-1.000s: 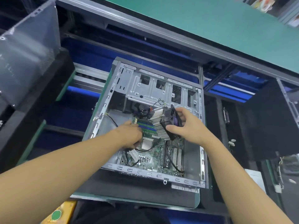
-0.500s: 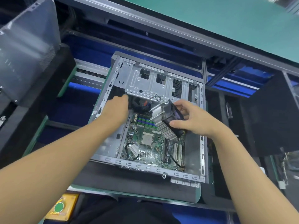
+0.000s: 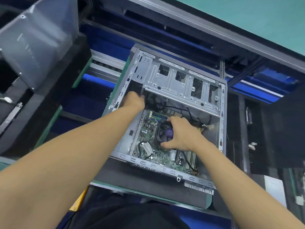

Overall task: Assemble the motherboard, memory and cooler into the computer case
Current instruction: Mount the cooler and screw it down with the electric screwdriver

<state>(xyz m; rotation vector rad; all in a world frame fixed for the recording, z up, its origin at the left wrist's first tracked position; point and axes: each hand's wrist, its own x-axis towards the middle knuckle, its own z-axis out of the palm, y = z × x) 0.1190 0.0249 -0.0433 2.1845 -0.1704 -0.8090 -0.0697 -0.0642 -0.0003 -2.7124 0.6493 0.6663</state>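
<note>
- Steel sheet forms the computer case (image 3: 148, 164), which lies on its side with the open face up on a grey mat (image 3: 140, 184), so both hands can reach down into it
- the motherboard (image 3: 147, 129) lies flat on the case floor, in the near half, with the memory slots (image 3: 156, 116) along its far edge; whether sticks sit in them is too blurred to tell
- the cooler (image 3: 168, 133) sits on the board near its middle, fan side up with the purple hub showing, probably over the processor socket so that its feet can line up with the mounting holes
- the right hand (image 3: 183, 135) grips the cooler from above, thumb curled round the near edge and fingers curled over the far edge, with the wrist bent down and the forearm coming in from the lower right; I judge it to be seating or squaring the cooler, with fastening not yet begun
- the left hand (image 3: 134, 101) reaches to the far left corner of the case, just beside the drive cage (image 3: 173, 83), perhaps to steady the case or to keep wires aside; its fingertips go into the dark gap there, so I cannot tell whether it holds anything
- black cables (image 3: 187, 111) run loose beyond the cooler, near the right hand, and could get pinched under it
</note>
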